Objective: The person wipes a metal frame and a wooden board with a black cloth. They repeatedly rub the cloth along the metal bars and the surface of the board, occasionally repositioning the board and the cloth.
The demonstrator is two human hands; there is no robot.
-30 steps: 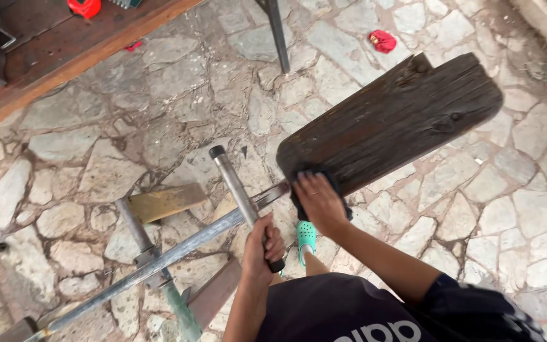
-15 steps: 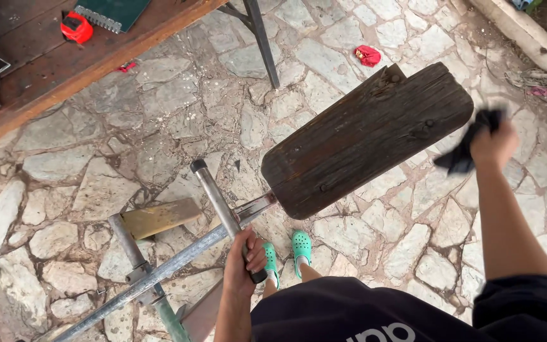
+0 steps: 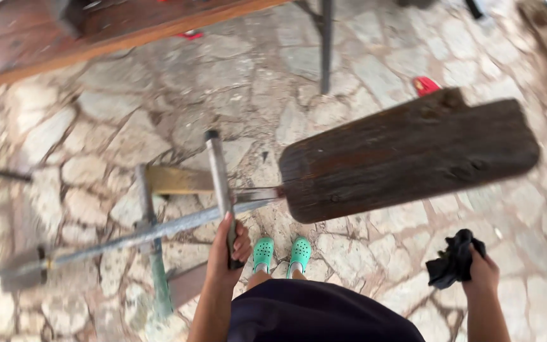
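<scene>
Head view | left hand [image 3: 226, 244] grip wrapped round metal bar [image 3: 218, 177] | right hand [image 3: 481, 273] clutching black cloth [image 3: 452, 261]

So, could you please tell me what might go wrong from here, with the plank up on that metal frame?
1. The dark wooden plank seems to be carried only at one end by the metal bar, so it may tip or swing.
2. Only the left hand steadies the frame, by its upright handle; the right hand is off the plank, holding a black cloth.
3. The feet in open green clogs stand close under the plank's edge.
</scene>
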